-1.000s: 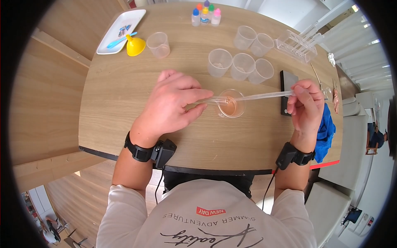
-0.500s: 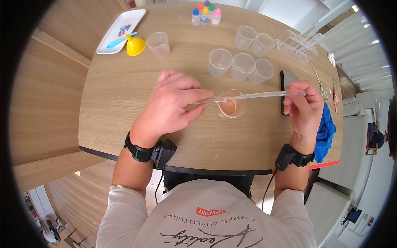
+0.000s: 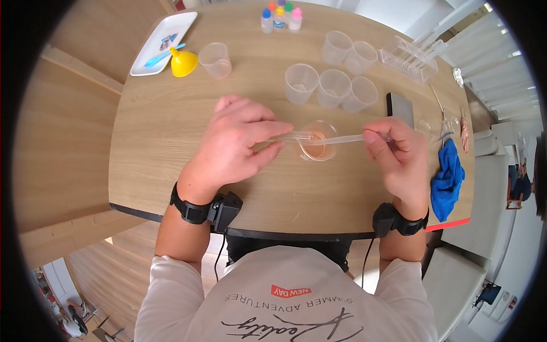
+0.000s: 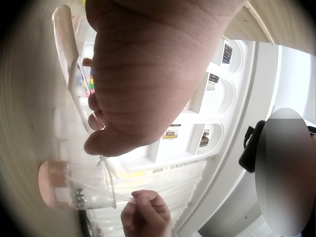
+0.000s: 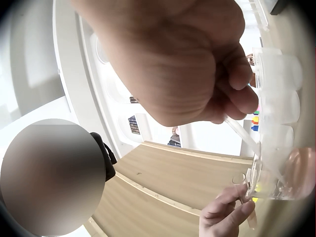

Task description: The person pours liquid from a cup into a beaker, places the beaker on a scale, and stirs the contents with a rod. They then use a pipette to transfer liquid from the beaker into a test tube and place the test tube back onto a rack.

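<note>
My left hand pinches a clear test tube between thumb and fingers. The tube lies tilted, its open rim beside the beaker's mouth. A clear beaker stands on the table between my hands, with pinkish-brown liquid in its bottom. My right hand holds a translucent plastic pipette by its bulb end, fingers curled round it. In the right wrist view the pipette's stem slants down into the beaker, tip low near the liquid. The left hand grips the tube close by.
Several clear plastic cups stand behind the beaker, another cup at left. Around them are a yellow funnel, white tray, dropper bottles, test tube rack, grey-black scale and blue cloth.
My right hand has moved left toward the beaker, and the pipette's tip has shifted from the tube's mouth down into the beaker. My left hand holds the tube almost still.
</note>
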Motion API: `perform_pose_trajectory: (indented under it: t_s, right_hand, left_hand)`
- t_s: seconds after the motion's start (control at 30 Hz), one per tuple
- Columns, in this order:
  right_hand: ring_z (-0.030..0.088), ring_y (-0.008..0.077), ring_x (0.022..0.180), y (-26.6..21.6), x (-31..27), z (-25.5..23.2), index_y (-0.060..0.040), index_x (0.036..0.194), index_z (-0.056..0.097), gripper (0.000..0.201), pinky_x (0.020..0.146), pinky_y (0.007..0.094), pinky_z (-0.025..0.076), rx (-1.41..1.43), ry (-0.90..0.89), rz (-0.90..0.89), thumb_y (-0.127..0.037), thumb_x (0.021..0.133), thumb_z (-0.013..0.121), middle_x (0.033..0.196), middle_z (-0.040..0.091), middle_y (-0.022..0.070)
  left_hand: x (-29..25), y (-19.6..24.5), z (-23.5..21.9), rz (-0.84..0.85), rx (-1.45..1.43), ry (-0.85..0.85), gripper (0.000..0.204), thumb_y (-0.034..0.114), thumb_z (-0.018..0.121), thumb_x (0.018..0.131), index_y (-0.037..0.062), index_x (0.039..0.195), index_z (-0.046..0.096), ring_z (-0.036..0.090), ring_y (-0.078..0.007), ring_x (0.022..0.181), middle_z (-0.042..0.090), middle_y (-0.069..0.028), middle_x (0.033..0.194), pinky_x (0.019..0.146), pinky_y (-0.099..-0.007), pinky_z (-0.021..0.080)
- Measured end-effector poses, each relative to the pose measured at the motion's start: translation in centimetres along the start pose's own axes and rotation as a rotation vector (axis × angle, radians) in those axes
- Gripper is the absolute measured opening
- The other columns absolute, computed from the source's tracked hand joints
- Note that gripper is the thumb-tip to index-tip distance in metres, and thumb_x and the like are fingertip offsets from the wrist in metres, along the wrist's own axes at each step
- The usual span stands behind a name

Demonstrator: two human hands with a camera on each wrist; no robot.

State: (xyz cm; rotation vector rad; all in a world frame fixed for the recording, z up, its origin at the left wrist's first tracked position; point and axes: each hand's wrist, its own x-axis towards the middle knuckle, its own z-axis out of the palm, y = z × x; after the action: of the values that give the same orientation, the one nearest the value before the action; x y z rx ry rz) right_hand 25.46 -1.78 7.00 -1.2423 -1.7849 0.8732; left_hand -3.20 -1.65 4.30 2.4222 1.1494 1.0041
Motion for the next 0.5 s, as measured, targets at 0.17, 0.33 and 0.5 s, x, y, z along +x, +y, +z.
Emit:
perform_pose_trajectory:
  t_s: [0.17,0.33,0.5]
  right_hand:
    - [0.049,0.005,0.06,0.0,0.0,0.1,-0.0005,0.093,0.068,0.002,0.054,0.021,0.038,0.059,0.002,0.05,-0.001,0.091,0.067,0.067,0.059,0.0005]
    - [0.052,0.0049,0.059,0.1,0.5,-0.8,-0.0014,0.094,0.068,0.003,0.052,0.0202,0.039,0.218,0.051,0.147,-0.003,0.091,0.066,0.07,0.062,-0.0005]
    - [0.056,0.0063,0.053,2.2,1.2,-3.2,-0.0026,0.096,0.068,0.007,0.047,0.0195,0.039,0.382,0.071,0.261,-0.008,0.092,0.065,0.07,0.064,0.0013]
  left_hand:
    - [0.0,-0.1,0.0,0.015,0.008,0.003,0.03,0.007,0.08,0.07,0.0095,0.1,0.077,0.057,-0.021,0.081,0.064,-0.004,0.087,0.086,-0.0359,0.038]
    - [0.0,-0.1,0.0,0.013,0.014,0.005,0.03,0.007,0.08,0.07,0.0092,0.1,0.077,0.057,-0.0214,0.081,0.064,-0.0039,0.088,0.085,-0.0358,0.039]
    - [0.0,0.0,0.0,0.001,0.012,0.004,0.03,0.007,0.08,0.069,0.0096,0.099,0.077,0.056,-0.0215,0.08,0.064,-0.0037,0.087,0.085,-0.0357,0.039]
